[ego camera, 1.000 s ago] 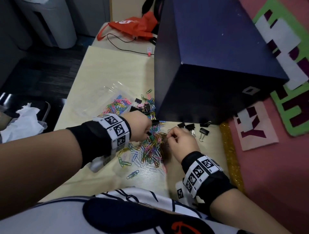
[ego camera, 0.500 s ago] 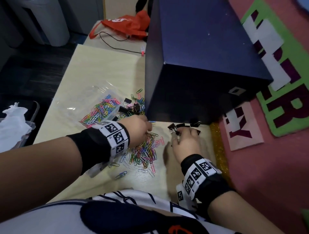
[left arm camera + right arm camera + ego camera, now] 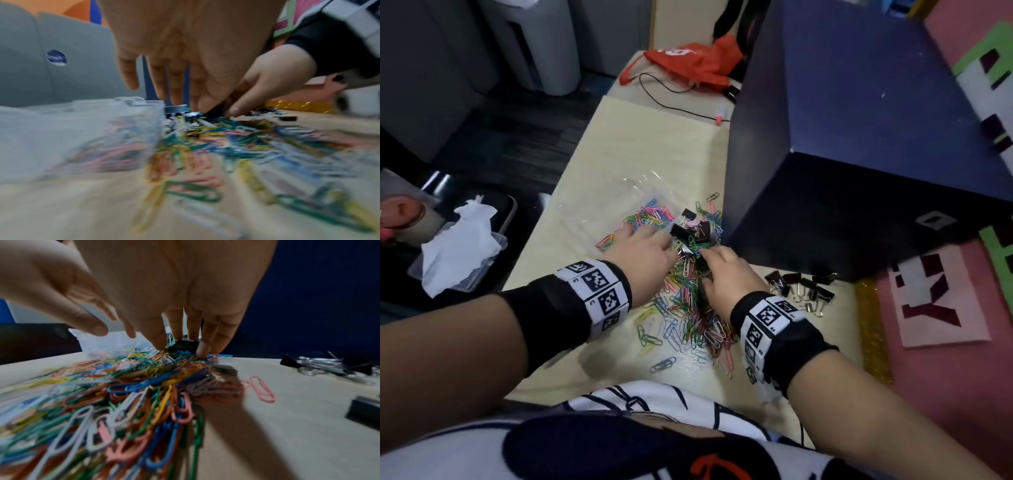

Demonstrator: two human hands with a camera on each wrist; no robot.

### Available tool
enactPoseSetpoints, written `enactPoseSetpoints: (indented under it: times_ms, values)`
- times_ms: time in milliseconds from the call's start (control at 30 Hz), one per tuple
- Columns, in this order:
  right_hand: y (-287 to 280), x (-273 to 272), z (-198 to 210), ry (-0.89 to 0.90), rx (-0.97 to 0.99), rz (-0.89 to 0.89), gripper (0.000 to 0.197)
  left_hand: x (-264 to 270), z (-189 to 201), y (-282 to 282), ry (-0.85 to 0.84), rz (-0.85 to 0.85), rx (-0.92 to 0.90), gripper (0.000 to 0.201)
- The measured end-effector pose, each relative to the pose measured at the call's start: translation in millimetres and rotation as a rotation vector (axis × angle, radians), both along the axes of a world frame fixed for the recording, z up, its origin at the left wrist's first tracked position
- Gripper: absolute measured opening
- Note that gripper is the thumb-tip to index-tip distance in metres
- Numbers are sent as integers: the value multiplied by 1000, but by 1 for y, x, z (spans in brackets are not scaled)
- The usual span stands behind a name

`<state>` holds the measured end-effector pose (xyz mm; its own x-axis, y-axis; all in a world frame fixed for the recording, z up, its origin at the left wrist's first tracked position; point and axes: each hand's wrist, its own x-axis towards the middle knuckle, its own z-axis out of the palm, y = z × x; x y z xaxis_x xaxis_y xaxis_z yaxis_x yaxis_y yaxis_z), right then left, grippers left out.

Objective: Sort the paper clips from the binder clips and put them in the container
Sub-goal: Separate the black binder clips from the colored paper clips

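Coloured wire paper clips (image 3: 688,308) lay heaped on the pale table (image 3: 654,154), some inside the clear plastic container (image 3: 82,129). Left hand (image 3: 643,260) and right hand (image 3: 729,277) reached down with loosely spread fingers, touching black metal binder clips (image 3: 690,233).

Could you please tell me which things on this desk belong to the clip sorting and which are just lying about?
Part of the job:
paper clips
mixed binder clips
sorted binder clips
clear container

Lying about:
dark blue box
orange bag
black cable
crumpled tissue
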<state>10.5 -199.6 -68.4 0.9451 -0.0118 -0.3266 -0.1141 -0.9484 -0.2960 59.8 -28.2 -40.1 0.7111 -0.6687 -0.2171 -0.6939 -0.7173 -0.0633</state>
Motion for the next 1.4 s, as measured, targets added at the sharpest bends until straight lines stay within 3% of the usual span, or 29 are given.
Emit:
enactPoseSetpoints:
  times_ms: [133,233,400,600,767,900,1000,1167,1333,1400]
  values:
    - [7,-1,-2,-19,-63,-24,45,14,3,19,-34,88,48,38]
    - [10,-4,-3,-47,-61,-28,29,21,0,26,7,86,55,30]
    - [9,-11,-6,-88,45,-87,14,29,0,25,12,95,52,26]
    - [5,-23,0,-198,142,-160,8,18,-4,5,-96,-56,57,26]
    - [-7,-29,1,-316,111,-358,11,13,-7,1,-66,-43,76,30]
    - [-19,-35,5,-316,-70,-483,23,8,-4,1,65,-46,74,25]
    - [-15,-37,8,-200,14,-444,29,-1,-10,5,196,26,97,22]
    - [8,-38,5,173,-7,-319,72,-9,-20,9,272,24,153,29]
    - [28,-48,5,164,37,-135,74,-21,-28,9,387,-101,59,36]
    - [27,-47,7,171,67,-154,71,-19,-26,11,393,-88,12,36]
